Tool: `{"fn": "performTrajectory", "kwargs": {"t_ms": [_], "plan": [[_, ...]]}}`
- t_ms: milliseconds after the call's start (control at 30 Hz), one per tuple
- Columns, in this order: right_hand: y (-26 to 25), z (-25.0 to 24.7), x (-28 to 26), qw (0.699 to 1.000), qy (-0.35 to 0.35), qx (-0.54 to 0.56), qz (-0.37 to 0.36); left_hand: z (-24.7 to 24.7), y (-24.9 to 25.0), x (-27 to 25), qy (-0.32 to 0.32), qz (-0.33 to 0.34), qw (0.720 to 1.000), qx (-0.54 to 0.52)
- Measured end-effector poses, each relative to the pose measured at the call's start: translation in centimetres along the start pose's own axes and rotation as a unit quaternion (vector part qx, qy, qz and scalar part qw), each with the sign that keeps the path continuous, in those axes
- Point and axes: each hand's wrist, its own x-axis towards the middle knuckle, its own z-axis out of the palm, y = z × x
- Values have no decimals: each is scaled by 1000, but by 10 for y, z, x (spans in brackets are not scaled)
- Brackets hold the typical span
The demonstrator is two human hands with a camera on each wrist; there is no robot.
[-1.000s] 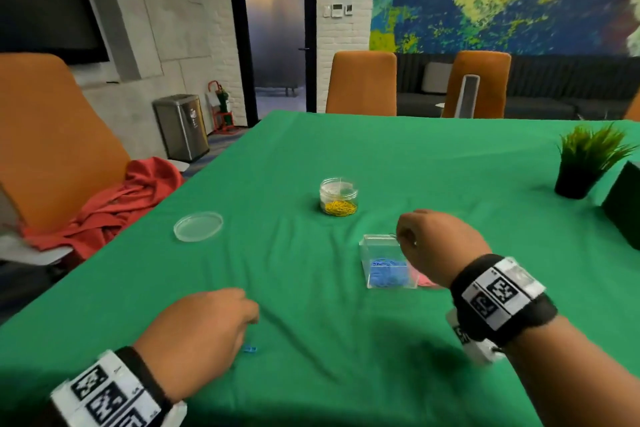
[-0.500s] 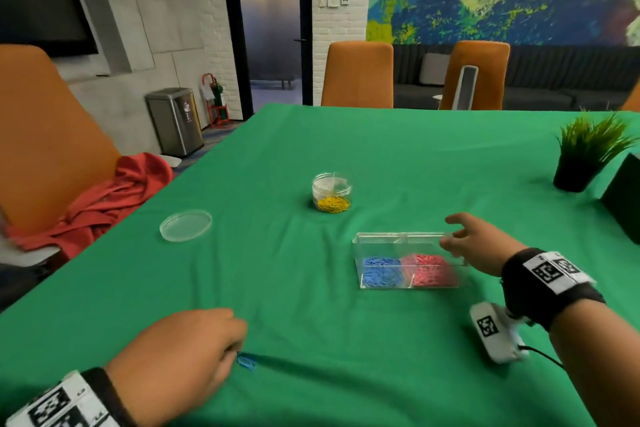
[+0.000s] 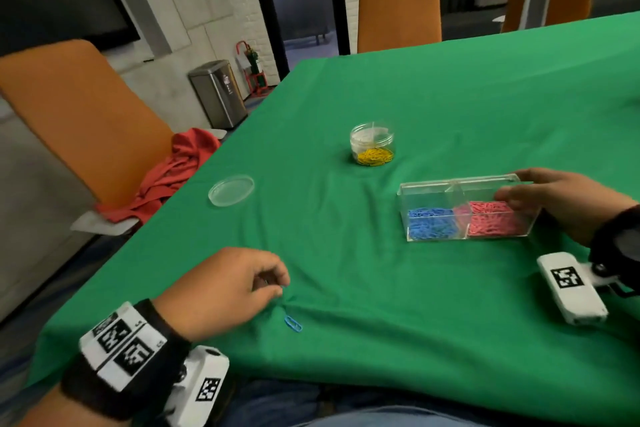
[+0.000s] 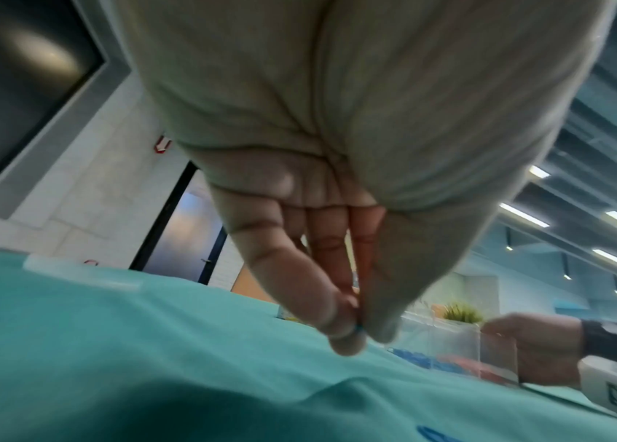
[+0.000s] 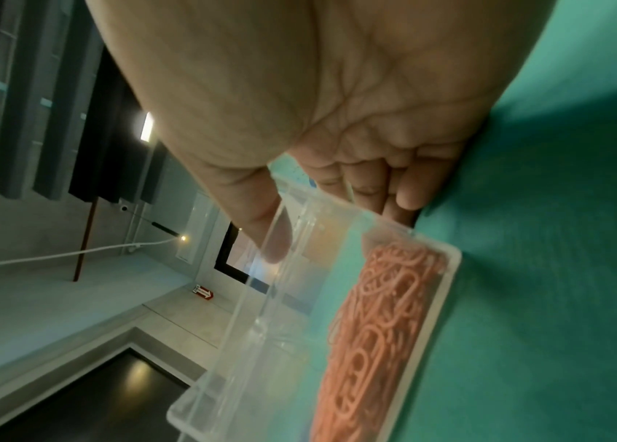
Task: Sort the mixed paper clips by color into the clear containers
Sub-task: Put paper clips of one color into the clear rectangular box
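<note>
A clear two-part box (image 3: 429, 192) stands on the green cloth, with blue clips (image 3: 431, 227) in its left half and red clips (image 3: 495, 222) in its right half. My right hand (image 3: 512, 185) grips the box's right end, thumb on the near wall and fingers (image 5: 401, 194) behind the far one. My left hand (image 3: 277, 288) hovers near the table's front edge and pinches a blue paper clip (image 4: 359, 328) between thumb and fingertips. Another blue clip (image 3: 293, 323) lies loose on the cloth just below that hand. A round clear jar (image 3: 372, 144) holds yellow clips.
The jar's clear lid (image 3: 231, 190) lies on the cloth at the left. A red cloth (image 3: 166, 177) hangs over an orange chair (image 3: 79, 114) by the table's left edge. Another orange chair (image 3: 398, 7) stands at the far side.
My right hand has moved from in front of the box to its right end and taken hold of it. My left hand has risen a little with a blue clip pinched. My view has tipped downward.
</note>
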Motion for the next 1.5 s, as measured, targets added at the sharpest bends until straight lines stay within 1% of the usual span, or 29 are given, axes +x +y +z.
{"fn": "performTrajectory", "kwargs": {"t_ms": [100,167,267,367,400,467,533,567,633,700,767,800,833,900,967,1000,1067,1100,1133,1167,1200,1233,1267,1300,1333,1400,1467,1500], "plan": [[6,-4,4,999,-19,29,-6,5,14,0,-55,56,997,20],[7,-5,4,999,-18,43,-12,10,18,-3,-84,83,992,45],[6,-6,1,999,-15,49,-16,14,17,-8,-85,128,983,98],[4,-5,-1,998,-9,58,-17,10,17,-12,-102,138,975,141],[3,-4,0,998,0,68,-14,8,17,-11,-112,139,974,139],[1,-1,3,995,27,95,-10,-2,20,-4,-127,129,978,103],[3,-1,7,995,55,87,-3,-15,27,11,-106,111,987,43],[4,-2,9,995,64,79,2,-20,34,23,-77,112,991,16],[5,-2,12,995,68,67,9,-24,55,52,-10,137,990,-33],[4,-3,13,996,65,57,13,-21,80,87,39,166,984,-54],[6,-6,15,997,66,49,2,-11,102,123,65,183,979,-60],[6,-6,16,996,69,49,-8,-4,111,140,67,188,978,-62],[7,-6,16,996,71,52,-20,2,120,154,59,185,979,-67],[4,-4,13,995,68,60,-44,15,132,175,20,157,984,-79],[-1,-5,11,994,66,66,-56,22,138,186,-10,132,988,-81],[-3,-6,10,993,67,74,-57,23,139,189,-3,124,987,-102],[-5,-9,8,992,62,94,-51,20,134,195,41,93,980,-173],[-6,-9,6,992,59,103,-48,19,127,200,66,57,976,-201],[-7,-9,5,991,56,112,-49,17,121,204,75,9,973,-218],[-8,-8,4,990,50,121,-51,15,115,209,57,-43,971,-228],[-8,-7,3,990,47,126,-54,15,112,213,19,-92,966,-240],[-8,-7,3,990,48,122,-58,16,109,217,-28,-131,957,-259],[-7,-7,3,991,49,111,-64,18,108,220,-67,-162,941,-289],[-6,-6,2,992,44,97,-67,20,108,222,-91,-185,921,-331],[-4,-7,2,994,30,80,-68,23,108,225,-100,-202,896,-381],[3,-8,2,997,-9,50,-54,26,106,229,-96,-230,844,-475],[5,-9,3,998,-21,45,-45,29,104,231,-72,-245,794,-551],[5,-10,2,998,-21,52,-41,29,104,232,-57,-243,769,-589]]}}
